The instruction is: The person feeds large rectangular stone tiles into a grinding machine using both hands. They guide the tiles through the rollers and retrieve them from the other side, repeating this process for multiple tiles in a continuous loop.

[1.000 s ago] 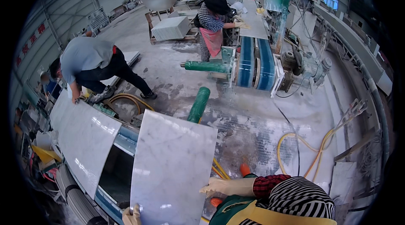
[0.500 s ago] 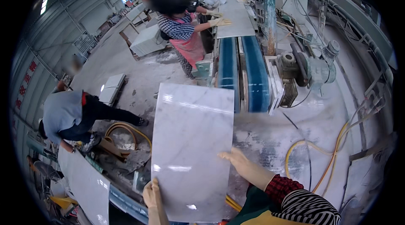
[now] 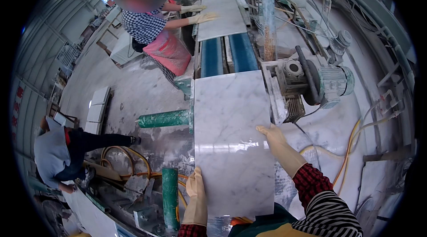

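White slab (image 3: 233, 143), at centre with belts (image 3: 243, 54) at its twelve o'clock, wants level, even support: left fingers (image 3: 194, 180) nearly closed, pinching its edge at seven, right fingers (image 3: 267, 131) likewise at two.

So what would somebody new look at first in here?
Probably the big shiny grey-white slab in the middle, held by its side edges between the gloved left hand and right hand. Next, maybe the two blue belts just beyond it, and the co-worker in a pink apron to their left.
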Tool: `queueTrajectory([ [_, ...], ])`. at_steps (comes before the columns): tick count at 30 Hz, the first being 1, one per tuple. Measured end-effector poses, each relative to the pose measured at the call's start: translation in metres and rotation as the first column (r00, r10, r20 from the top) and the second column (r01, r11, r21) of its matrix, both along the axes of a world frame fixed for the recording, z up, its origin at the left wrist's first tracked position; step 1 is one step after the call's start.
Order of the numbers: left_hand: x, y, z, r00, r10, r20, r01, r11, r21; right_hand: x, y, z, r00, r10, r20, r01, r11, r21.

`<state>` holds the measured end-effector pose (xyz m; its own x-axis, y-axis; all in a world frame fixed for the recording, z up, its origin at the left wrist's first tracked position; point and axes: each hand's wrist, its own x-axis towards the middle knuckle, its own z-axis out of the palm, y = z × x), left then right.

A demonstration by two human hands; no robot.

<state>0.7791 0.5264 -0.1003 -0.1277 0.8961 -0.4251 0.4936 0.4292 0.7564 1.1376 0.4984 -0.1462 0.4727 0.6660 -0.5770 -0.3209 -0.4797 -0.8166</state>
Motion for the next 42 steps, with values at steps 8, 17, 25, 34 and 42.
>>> queueTrajectory([
  [8, 0.004, 0.021, 0.019, 0.981, -0.048, -0.190, 0.019, 0.988, -0.151, -0.004, 0.005, 0.015, 0.967, 0.073, 0.246, -0.066, 0.997, -0.037],
  [17, -0.003, 0.047, 0.005, 0.996, -0.013, -0.083, -0.004, 0.980, -0.198, 0.000, -0.038, 0.006, 0.984, 0.095, 0.148, -0.150, 0.891, 0.427],
  [25, -0.003, 0.049, 0.003, 0.998, -0.050, 0.049, 0.061, 0.968, -0.242, -0.123, -0.241, 0.008, 0.953, 0.228, 0.199, -0.259, 0.955, 0.144],
  [34, -0.005, 0.119, -0.030, 0.979, -0.191, -0.072, 0.169, 0.956, -0.239, -0.158, -0.170, 0.011, 0.913, -0.339, -0.225, 0.335, 0.940, -0.060],
  [42, 0.047, 0.169, 0.043, 0.961, -0.095, 0.261, 0.122, 0.989, -0.089, -0.082, -0.078, -0.006, 0.951, -0.278, -0.138, 0.292, 0.952, 0.094],
])
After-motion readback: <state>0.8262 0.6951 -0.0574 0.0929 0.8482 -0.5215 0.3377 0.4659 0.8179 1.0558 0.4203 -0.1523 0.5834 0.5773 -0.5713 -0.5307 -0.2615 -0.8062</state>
